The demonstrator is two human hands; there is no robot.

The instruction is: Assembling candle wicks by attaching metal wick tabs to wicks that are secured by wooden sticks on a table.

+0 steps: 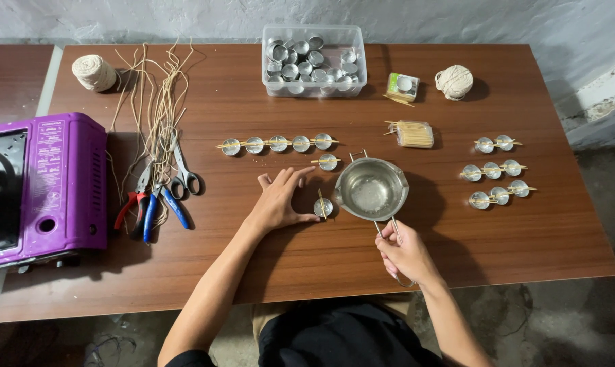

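My right hand (404, 253) grips the wire handle of a small steel pot (371, 189), held just above the brown table (321, 272) near its middle. My left hand (280, 199) rests flat on the table, thumb touching a small round metal cup (323, 206) with a wooden stick laid across it, right beside the pot's left rim. Another single cup (328, 162) with a stick sits just behind. A row of several cups (277, 143) with sticks across them lies further back.
A purple portable stove (46, 187) stands at the left edge. Scissors (183, 173), pliers (136, 204) and loose cord strands (159, 102) lie beside it. A clear box of metal cups (313, 61), two twine balls (94, 72), a stick bundle (411, 134) and more cup rows (494, 170) occupy the back and right.
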